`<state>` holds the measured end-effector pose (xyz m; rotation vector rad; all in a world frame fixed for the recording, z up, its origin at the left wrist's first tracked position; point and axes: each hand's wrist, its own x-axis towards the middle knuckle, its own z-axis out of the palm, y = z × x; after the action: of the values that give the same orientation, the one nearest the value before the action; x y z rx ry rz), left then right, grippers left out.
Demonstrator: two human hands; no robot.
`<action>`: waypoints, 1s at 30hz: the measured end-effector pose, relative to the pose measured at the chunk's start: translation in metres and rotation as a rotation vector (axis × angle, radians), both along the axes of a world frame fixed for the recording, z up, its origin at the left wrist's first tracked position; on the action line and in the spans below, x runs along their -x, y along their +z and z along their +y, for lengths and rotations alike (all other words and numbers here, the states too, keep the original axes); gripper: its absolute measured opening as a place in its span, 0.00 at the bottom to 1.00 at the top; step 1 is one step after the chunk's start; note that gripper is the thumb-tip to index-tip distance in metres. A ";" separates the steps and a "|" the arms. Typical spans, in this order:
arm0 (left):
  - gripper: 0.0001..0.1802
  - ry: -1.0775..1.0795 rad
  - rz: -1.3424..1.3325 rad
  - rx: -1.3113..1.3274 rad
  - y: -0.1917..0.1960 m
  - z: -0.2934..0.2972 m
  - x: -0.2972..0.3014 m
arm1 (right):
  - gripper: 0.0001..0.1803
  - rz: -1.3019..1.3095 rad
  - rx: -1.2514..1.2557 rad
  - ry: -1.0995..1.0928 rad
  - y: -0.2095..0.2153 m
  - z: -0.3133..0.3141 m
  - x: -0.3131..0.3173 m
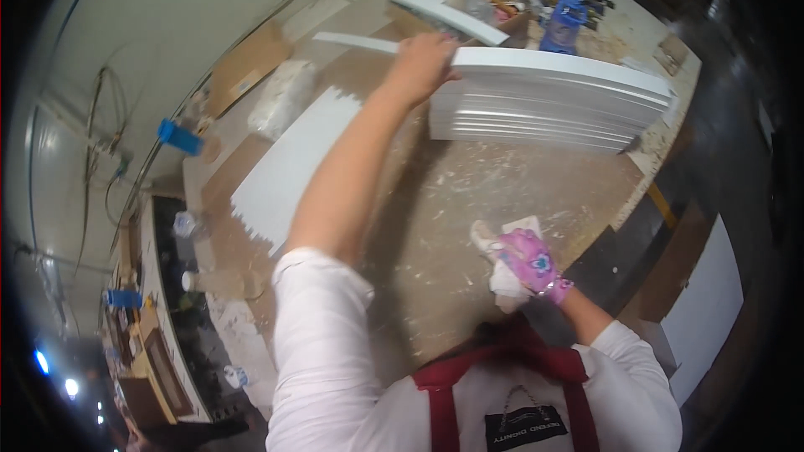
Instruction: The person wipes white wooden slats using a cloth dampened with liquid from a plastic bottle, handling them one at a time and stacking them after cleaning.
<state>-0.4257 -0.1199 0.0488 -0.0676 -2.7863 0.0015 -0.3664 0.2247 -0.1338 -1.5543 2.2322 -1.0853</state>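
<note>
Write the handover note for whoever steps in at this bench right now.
Left hand: bare, gripping the near end of the top board on the stack of white boards.
Right hand: in a pink glove, holding a white rag close to the body.
The stack lies on the dusty workbench; a blue container stands behind it.
Done: boards stacked.
Left: the rag is not on any board yet.
</note>
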 end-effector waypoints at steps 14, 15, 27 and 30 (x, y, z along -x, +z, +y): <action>0.27 0.475 -0.173 -0.700 -0.132 0.135 -0.343 | 0.16 -0.695 0.112 -0.410 0.107 0.061 0.004; 0.26 0.514 -0.188 -0.727 -0.139 0.145 -0.352 | 0.16 -0.292 0.023 -0.282 0.105 0.049 -0.001; 0.29 0.585 -0.095 -0.688 -0.192 0.164 -0.376 | 0.14 0.255 -0.358 -0.315 0.023 -0.017 0.066; 0.33 0.551 -0.075 -0.672 -0.182 0.159 -0.385 | 0.13 0.370 -0.540 -0.569 0.057 0.021 0.126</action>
<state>-0.0412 0.0388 -0.1330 0.8659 -2.6263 -0.7935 -0.4920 0.2453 -0.0770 -0.9704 2.9854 -0.2221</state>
